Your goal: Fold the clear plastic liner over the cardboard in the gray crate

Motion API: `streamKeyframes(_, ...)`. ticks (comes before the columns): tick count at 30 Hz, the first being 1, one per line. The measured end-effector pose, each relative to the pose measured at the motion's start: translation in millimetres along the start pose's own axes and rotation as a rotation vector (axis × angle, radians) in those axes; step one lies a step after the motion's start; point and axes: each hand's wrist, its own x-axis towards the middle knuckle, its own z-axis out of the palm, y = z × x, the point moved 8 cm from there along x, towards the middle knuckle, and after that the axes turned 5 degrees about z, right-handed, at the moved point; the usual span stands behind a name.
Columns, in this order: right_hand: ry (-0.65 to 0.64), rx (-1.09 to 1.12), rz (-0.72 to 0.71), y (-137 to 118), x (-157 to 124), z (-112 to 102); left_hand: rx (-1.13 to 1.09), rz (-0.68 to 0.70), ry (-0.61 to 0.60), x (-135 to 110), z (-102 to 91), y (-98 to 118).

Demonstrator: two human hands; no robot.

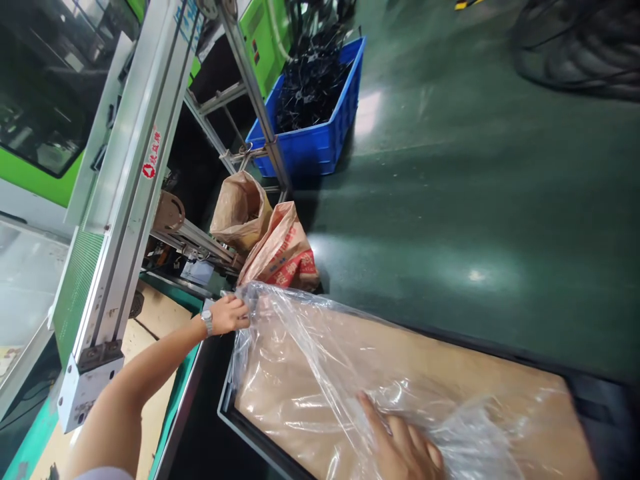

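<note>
There are two hands, the left hand (231, 313) and right hand (403, 447), one clear plastic bag (320, 360), two brown sacks (240, 210), one blue crate (320, 143) and one wristwatch (207, 323).

A silver metal-band wristwatch (207, 323) is worn on the left wrist, just behind the left hand (229, 315). The forearm above the watch is left bare. Farthest from the watch, a pale sleeve edge (103, 473) is seen. The right hand (403, 447) is ungloved, without rings.
</note>
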Motion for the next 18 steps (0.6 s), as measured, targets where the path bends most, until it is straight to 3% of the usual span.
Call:
streamKeyframes(5,-0.006,0.017,0.006,2,-1,4,-0.051,-0.28,-0.075,-33,38.1,-8)
streamKeyframes(10,0.015,0.023,0.005,3,-3,4,-0.093,-0.534,0.006,-27,28.5,-11)
streamKeyframes(12,0.046,0.011,-0.015,1,-2,2,-0.187,-0.689,0.128,-31,21.2,-4)
streamKeyframes(14,0.081,-0.009,-0.046,-1,-1,-1,-0.382,-0.911,0.297,-44,27.2,7)
streamKeyframes(18,0.09,-0.011,-0.087,-4,-1,-2,-0.682,-1.25,0.479,-64,74.5,26)
